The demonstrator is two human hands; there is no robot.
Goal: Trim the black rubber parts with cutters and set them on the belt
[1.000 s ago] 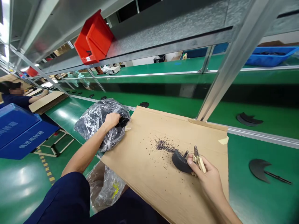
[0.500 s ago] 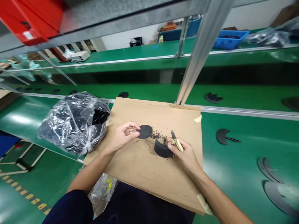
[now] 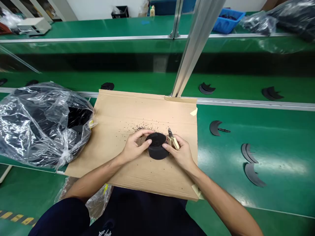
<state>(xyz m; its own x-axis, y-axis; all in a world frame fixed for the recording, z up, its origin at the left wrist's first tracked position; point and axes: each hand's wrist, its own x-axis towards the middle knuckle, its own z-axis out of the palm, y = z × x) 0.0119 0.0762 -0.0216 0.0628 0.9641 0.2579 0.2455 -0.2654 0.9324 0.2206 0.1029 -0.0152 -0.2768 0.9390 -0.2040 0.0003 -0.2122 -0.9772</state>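
My left hand pinches a flat black oval disc by its left edge, thumb on top. Directly below the disc is a curved black plastic part, its front wall facing me. The disc lies against its top; whether it is seated there I cannot tell. My right hand has its thumb on the right side of the curved part. The same hand also keeps a pair of nippers with cream handles, tips pointing up and away. All this is above a cardboard sheet.
Black crumbs are scattered on the cardboard. A clear plastic bag of black parts stands at left. Crescent-shaped black pieces lie on the green bench at right. A metal post rises behind the cardboard.
My left hand has brought the disc rightward onto the top of the curved part. The curved part has turned more upright between both hands. The view has shifted right and down.
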